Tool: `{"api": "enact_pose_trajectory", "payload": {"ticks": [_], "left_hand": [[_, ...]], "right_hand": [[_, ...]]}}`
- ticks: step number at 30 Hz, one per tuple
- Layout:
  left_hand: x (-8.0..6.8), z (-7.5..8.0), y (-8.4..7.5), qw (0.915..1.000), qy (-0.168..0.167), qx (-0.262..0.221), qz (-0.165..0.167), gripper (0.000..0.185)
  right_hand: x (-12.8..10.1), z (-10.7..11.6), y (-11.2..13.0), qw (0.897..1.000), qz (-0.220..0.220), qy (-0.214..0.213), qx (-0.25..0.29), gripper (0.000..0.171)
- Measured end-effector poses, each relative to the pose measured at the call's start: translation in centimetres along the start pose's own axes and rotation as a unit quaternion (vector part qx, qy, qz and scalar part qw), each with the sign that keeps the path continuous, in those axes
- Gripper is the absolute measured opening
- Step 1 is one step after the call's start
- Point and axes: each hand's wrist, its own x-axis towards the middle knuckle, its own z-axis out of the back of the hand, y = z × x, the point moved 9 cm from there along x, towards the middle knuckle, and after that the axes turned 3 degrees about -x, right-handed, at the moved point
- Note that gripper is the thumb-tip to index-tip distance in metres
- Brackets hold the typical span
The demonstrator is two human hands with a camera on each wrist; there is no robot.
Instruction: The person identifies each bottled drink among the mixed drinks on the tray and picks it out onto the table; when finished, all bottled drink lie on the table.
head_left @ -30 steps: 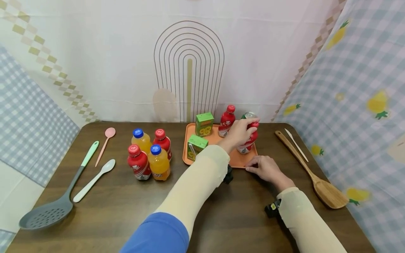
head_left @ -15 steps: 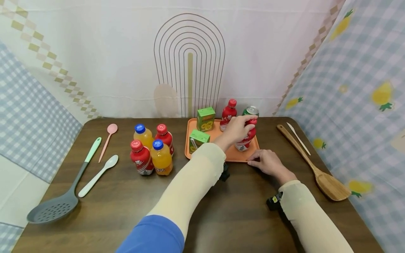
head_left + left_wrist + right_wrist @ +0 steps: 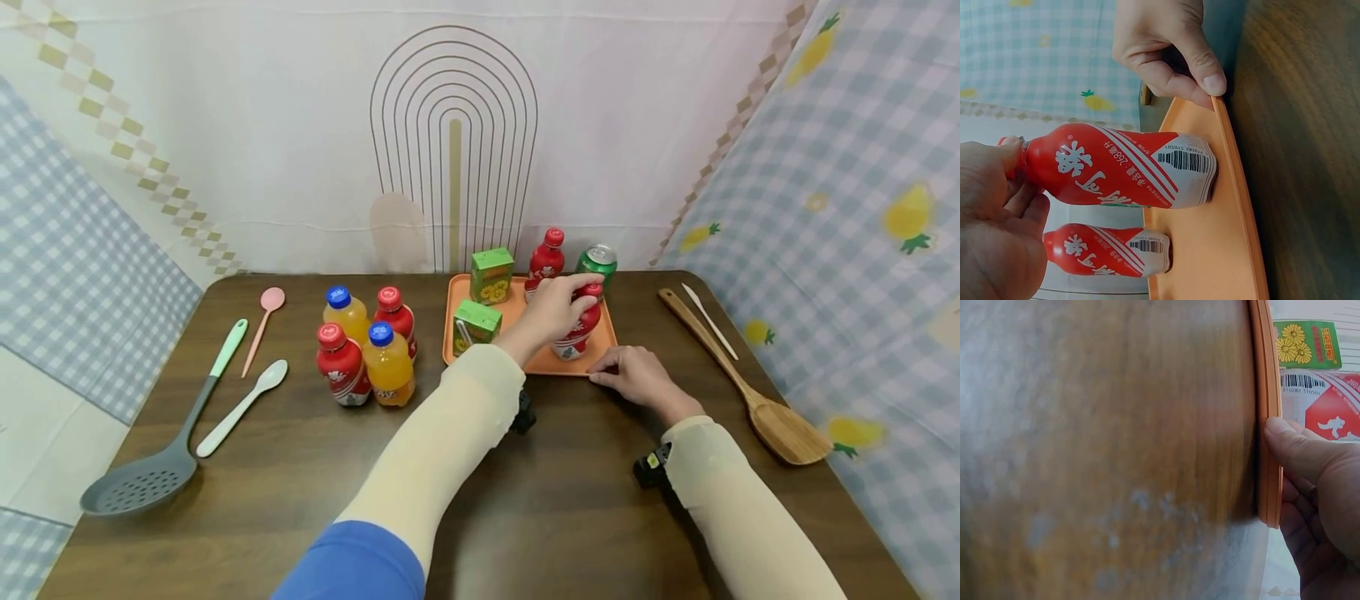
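Right hand (image 3: 637, 379): at the near right corner of the orange tray (image 3: 536, 364). The thumb (image 3: 1291, 447) presses along the rim and the other fingers curl at the tray's outer edge, pinching it steady on the wooden table (image 3: 480, 483).
Left hand (image 3: 551, 310): reaches over the tray, fingers closed round the cap and neck of the red bottle (image 3: 576, 329). The left wrist view shows the fingertips (image 3: 1019, 197) wrapped at the cap end, with the labelled body free.
Red bottle: upright on the tray's near right part, base apparently on the tray floor, just beyond the right thumb and apart from it.
Step in hand: by my judgement, the bottle is being set on the tray, or gripped to be lifted from it, while the other hand braces the tray. The frames do not settle which.
Next move calls for: either a straight lift clear of its neighbours, or a clean release of the cap without tipping the bottle. The brace on the rim should hold meanwhile.
Nearer juice carton (image 3: 474, 323): on the tray's near left part, left of the held bottle.
Second red bottle (image 3: 544, 260): on the tray beyond the held one, near it but not touching.
Green can (image 3: 597, 262): at the tray's far right corner.
Farther juice carton (image 3: 491, 275): at the tray's far left.
Four bottles (image 3: 365, 346): grouped on the table, left of the tray.
Wooden spatula (image 3: 742, 383): on the table, right of the tray.
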Motion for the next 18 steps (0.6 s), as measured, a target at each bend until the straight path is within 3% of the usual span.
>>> {"api": "enact_pose_trajectory", "payload": {"ticks": [7,18], "left_hand": [[-0.8,0.3,0.1,0.9999,0.002,0.013,0.001,0.042],[-2.0,0.8,0.2,0.9999,-0.005,-0.01,-0.005,0.04]], "right_hand": [[0.0,0.0,0.0,1.0,-0.008,0.007,-0.001,0.005],[0.0,0.1,0.0,1.0,-0.015,0.009,-0.002,0.005]]}}
